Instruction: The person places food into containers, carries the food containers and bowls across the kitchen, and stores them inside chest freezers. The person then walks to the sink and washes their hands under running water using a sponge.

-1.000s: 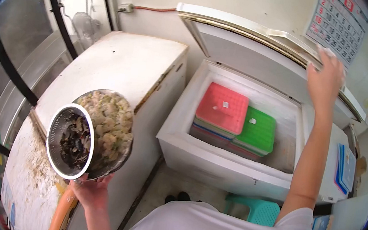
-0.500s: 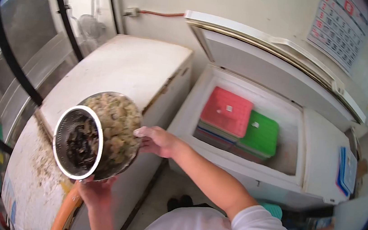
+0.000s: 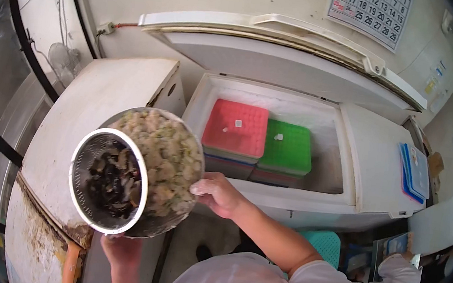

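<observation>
A metal bowl (image 3: pixel 193 163) holds a pale chopped mixture (image 3: pixel 167 149) with green bits. Overlapping its left side is a perforated metal colander (image 3: pixel 82 172) with a white-looking rim, tilted toward me and holding dark brown strips (image 3: pixel 113 181). My right hand (image 3: pixel 216 193) grips the right rim of the bowl, thumb on top and other fingers underneath. From below, my left hand (image 3: pixel 122 250) has its thumb at the lower rim of the colander. Its other fingers are hidden under the vessels, so whether they also bear the bowl is unclear.
An open chest freezer (image 3: pixel 265 192) ahead contains stacked trays, with a red tray (image 3: pixel 236 128) and a green tray (image 3: pixel 287 148) on top. Blue lids (image 3: pixel 416 169) lie at right. A worn white freezer (image 3: pixel 110 83) stands left. A turquoise stool (image 3: pixel 322 244) and another person's sleeve (image 3: pixel 401 279) are lower right.
My view has turned right toward the open freezer. Both hands, with the bowl and colander, have moved away from the left freezer and show slightly larger in view.
</observation>
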The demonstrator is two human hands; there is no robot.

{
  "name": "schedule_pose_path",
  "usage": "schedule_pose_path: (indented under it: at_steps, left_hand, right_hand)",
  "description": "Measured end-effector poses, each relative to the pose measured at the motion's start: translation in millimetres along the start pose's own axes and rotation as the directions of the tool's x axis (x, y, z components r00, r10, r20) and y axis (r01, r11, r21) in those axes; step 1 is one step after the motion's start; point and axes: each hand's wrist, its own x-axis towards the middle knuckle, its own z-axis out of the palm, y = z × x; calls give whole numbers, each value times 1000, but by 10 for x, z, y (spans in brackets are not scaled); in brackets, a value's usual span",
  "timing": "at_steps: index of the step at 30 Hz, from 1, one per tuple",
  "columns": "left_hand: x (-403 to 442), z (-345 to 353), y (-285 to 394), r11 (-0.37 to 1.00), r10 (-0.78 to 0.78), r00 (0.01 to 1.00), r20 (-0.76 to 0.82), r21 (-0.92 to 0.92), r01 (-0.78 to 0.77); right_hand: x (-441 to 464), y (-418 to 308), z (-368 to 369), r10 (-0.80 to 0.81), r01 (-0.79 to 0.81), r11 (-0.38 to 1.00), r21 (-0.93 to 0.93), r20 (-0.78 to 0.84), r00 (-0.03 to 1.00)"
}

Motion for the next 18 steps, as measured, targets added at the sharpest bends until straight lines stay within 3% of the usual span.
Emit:
schedule_pose_path:
  at_steps: [4, 9, 11, 14, 15, 18]
  left_hand:
    - [495, 422, -786, 976, -191, 967, 167, 137, 169]
    - [1206, 1038, -2079, 858, -503, 805, 313, 293, 422]
    - [1439, 1244, -2614, 764, -629, 732, 260, 381, 521]
    - [1810, 1415, -3470, 664, -748, 555, 364, 403, 630]
    - [1921, 1453, -3732, 624, -780, 553, 292, 412, 664]
    - [2199, 1542, -4358, 538, -843, 469, 264, 413, 734]
  right_hand:
    - [-351, -194, -987, -116, 131, 988, 85, -161, 980]
    - [-850, -455, -2399, -160, 218, 971, 97, -413, 897]
    - [-1027, -532, -2966, -159, 231, 967, 107, -457, 875]
    - [-1225, -726, -3572, -125, 233, 961, 150, -517, 847]
    - [-1263, -789, -3741, -99, 223, 961, 166, -547, 831]
    - [-1314, -811, -4376, 5, 167, 956, 241, -583, 812]
